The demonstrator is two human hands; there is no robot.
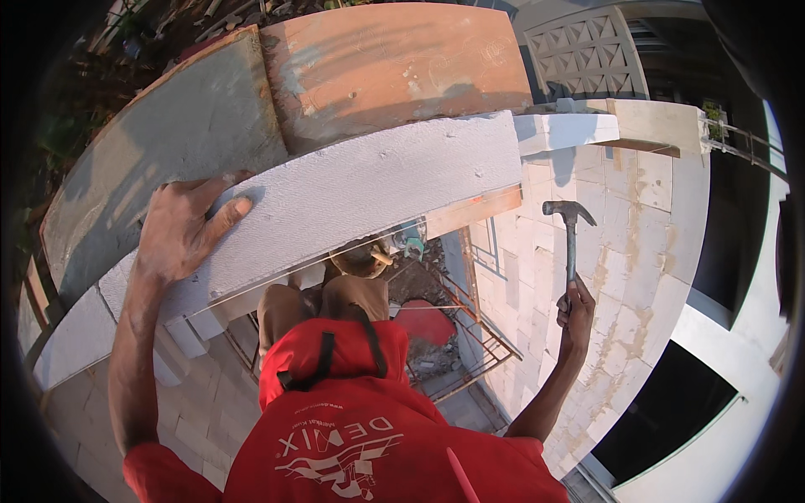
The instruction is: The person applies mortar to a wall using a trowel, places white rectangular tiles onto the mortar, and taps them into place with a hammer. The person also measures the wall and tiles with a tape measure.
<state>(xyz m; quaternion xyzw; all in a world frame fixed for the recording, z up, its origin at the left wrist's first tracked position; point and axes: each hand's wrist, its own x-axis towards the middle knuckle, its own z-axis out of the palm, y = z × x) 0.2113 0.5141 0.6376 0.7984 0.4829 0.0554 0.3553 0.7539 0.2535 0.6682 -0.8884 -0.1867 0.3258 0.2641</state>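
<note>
A long white, fine-pored block [369,184] spans the upper middle, on top of a wall. At its left part, my left hand [189,230] grips it, fingertips over the far edge and thumb on the face. My right hand [575,306] holds a claw hammer [560,210] upright by its handle, head raised, to the right of the block and apart from it. A taut string runs along the block's near edge. A shorter white block [71,335] adjoins its left end.
Grey slab [168,142] and peach slab [386,59] lie beyond the block. Under it are a bucket [356,260] with a wooden handle in it, my legs and, far below, scaffolding [478,323] above rubble. A white block wall [637,293] drops away on the right, beside dark openings.
</note>
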